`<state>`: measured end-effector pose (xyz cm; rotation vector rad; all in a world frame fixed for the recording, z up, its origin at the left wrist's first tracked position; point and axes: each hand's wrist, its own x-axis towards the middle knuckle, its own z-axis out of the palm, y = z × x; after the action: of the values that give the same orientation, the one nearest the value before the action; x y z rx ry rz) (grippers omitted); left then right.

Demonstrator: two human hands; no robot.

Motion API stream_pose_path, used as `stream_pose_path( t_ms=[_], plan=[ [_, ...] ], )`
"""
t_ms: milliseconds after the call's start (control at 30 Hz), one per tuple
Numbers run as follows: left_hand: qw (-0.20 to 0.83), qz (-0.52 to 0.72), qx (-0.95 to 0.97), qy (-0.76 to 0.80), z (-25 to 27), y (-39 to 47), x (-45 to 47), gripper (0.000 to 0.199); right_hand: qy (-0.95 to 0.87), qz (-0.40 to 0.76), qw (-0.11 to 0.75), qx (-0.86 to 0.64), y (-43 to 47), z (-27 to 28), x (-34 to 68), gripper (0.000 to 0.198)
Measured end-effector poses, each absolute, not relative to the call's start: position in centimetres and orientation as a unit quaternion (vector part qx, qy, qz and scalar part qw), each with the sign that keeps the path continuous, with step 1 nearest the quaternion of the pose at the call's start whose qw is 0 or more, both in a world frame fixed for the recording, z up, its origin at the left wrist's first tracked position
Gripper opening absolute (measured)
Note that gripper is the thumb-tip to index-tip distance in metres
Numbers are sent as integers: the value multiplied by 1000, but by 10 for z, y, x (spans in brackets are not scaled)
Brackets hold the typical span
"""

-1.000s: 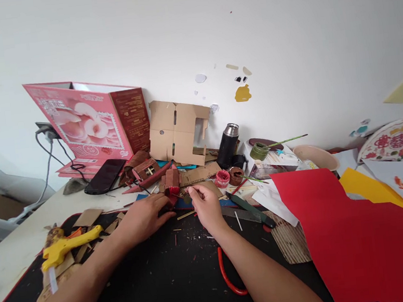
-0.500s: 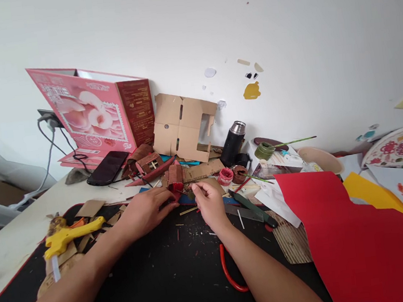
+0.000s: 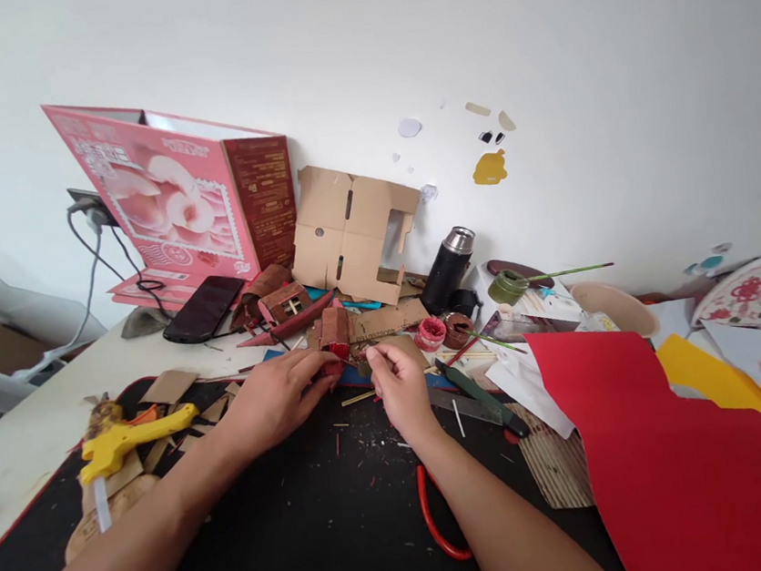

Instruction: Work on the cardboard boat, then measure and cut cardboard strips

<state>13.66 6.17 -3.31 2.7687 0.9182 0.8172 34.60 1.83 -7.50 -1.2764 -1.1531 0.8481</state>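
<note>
My left hand (image 3: pixel 279 396) is closed, thumb and fingertips pinched together at one end of a thin reddish stick (image 3: pixel 348 362). Opposite it, my right hand (image 3: pixel 400 386) makes a pinch at the stick's other end; its fingertips partly cover what they grip. Just behind the fingers stands a small reddish-brown model house (image 3: pixel 334 330) with a bright red lower edge. A second model with a little window, a reddish boat-like piece (image 3: pixel 287 307), lies behind my left hand. Under both hands a blue strip (image 3: pixel 354 376) shows in part.
A yellow glue gun (image 3: pixel 119 439) rests on cardboard scraps at left. Paint jars (image 3: pixel 432 333), a black flask (image 3: pixel 448 269) and a green-handled knife (image 3: pixel 482 398) stand or lie at right. A red-handled tool (image 3: pixel 433 522) is beside my right forearm; red paper (image 3: pixel 673 444) covers the right side.
My left fingertips have come off the red piece by the model house and moved slightly right, to the thin stick. The right hand stays nearly in place. The view has shifted a little.
</note>
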Motion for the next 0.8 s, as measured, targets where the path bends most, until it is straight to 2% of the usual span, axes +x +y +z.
stream_pose_path(
  t_ms=[233, 667, 800],
  plan=[
    [33, 257, 929, 265, -37, 58, 141, 32, -623, 322, 497, -510, 3, -65, 338, 31],
    [-28, 222, 950, 217, -34, 57, 144, 35, -671, 287, 460, -506, 0, -61, 340, 45],
    [-26, 217, 952, 217, -35, 54, 146, 31, -676, 287, 451, -508, 1, -61, 340, 44]
  ],
)
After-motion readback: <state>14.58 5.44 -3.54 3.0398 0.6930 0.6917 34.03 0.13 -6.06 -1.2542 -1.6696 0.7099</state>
